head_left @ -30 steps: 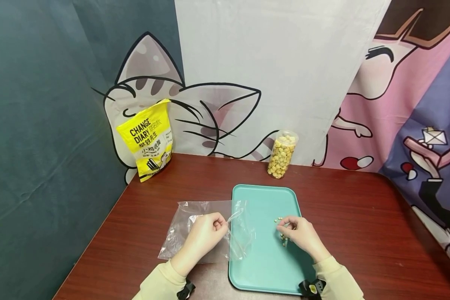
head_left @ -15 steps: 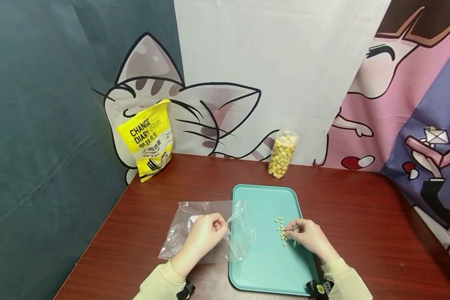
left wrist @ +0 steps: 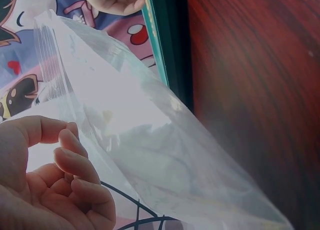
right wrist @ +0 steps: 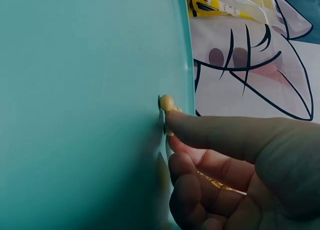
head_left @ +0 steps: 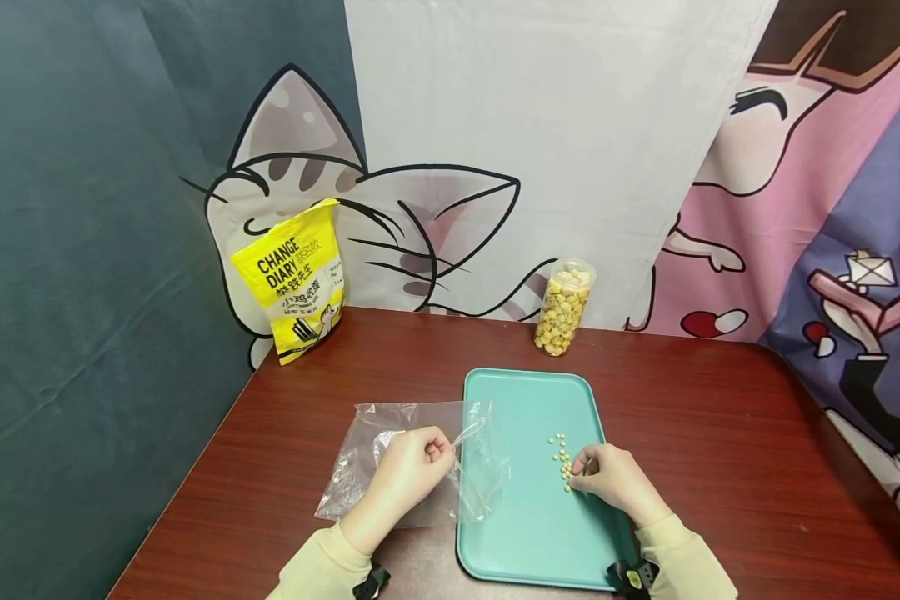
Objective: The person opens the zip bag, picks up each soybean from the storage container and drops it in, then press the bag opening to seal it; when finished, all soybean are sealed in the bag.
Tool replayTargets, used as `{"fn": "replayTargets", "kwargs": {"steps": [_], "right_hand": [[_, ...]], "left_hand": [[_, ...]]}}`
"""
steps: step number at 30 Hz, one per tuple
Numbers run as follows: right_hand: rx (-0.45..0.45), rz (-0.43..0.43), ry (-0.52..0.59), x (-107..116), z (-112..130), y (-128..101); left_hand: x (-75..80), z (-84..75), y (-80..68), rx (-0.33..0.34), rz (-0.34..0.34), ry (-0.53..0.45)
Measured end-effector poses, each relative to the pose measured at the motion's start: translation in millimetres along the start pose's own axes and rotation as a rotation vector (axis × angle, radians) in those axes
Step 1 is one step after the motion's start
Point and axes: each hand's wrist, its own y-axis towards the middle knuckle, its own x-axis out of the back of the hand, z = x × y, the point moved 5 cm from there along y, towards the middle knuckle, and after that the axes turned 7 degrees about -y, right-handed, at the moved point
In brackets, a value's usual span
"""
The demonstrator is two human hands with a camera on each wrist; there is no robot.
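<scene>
A clear zip plastic bag (head_left: 397,467) lies on the brown table, its mouth overlapping the left rim of a teal tray (head_left: 525,533). My left hand (head_left: 437,450) pinches the bag's upper lip and lifts it; in the left wrist view the left hand (left wrist: 60,155) has curled fingers against the bag (left wrist: 150,140). Several small yellow pellets (head_left: 561,454) lie in a short row on the tray. My right hand (head_left: 587,471) rests beside them with its fingers curled. In the right wrist view the right hand (right wrist: 175,135) has its thumb tip on one pellet (right wrist: 166,103).
A yellow snack pouch (head_left: 296,279) leans on the backdrop at the back left. A clear jar of yellow puffs (head_left: 564,308) stands behind the tray. Cartoon cloth walls close in the table on three sides.
My right hand has drawn back a little toward me and to the right, uncovering the row of pellets. The left hand and the bag have stayed put.
</scene>
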Motion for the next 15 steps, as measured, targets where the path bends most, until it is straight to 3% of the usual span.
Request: {"fn": "replayTargets", "kwargs": {"steps": [15], "right_hand": [[0.009, 0.011, -0.01, 0.0, 3.5, -0.2]], "left_hand": [[2.0, 0.9, 0.4, 0.018, 0.007, -0.009]]}}
